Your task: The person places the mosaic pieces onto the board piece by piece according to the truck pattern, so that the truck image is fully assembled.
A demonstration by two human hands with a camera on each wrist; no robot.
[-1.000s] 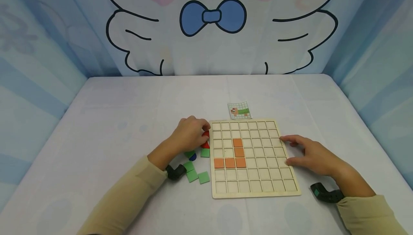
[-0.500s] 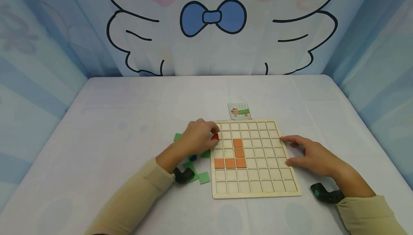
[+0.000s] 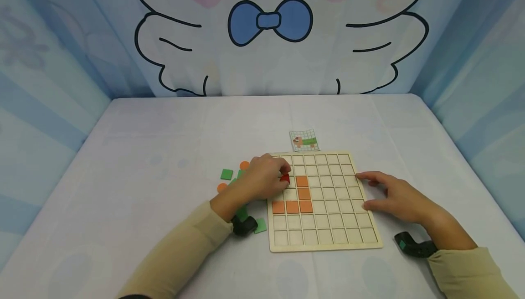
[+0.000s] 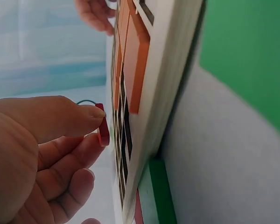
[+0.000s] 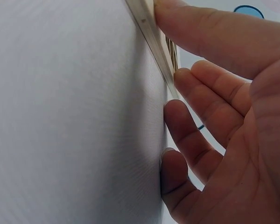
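Between thumb and fingertips my left hand (image 3: 262, 178) pinches a small red tile (image 4: 103, 126), close over the upper left part of the wooden grid board (image 3: 342, 239). Several orange square tiles (image 3: 303, 193) sit in the board's cells in an L shape, one of them (image 4: 136, 65) large in the left wrist view. My right hand (image 3: 399, 198) rests at the board's right edge, thumb and fingertips touching the rim. In the right wrist view its fingers (image 5: 177, 121) are relaxed beside the board's edge (image 5: 151, 42).
Loose green tiles (image 3: 227, 174) and orange round pieces (image 3: 244, 165) lie left of the board, partly hidden by my left arm. A small picture card (image 3: 304, 140) with a grid pattern lies beyond the board's far edge. A printed curtain (image 3: 270, 62) stands behind the table.
My left hand has moved right from the loose pieces onto the board, carrying the red tile. Loose pieces behind it have come into view. My right hand has stayed put.
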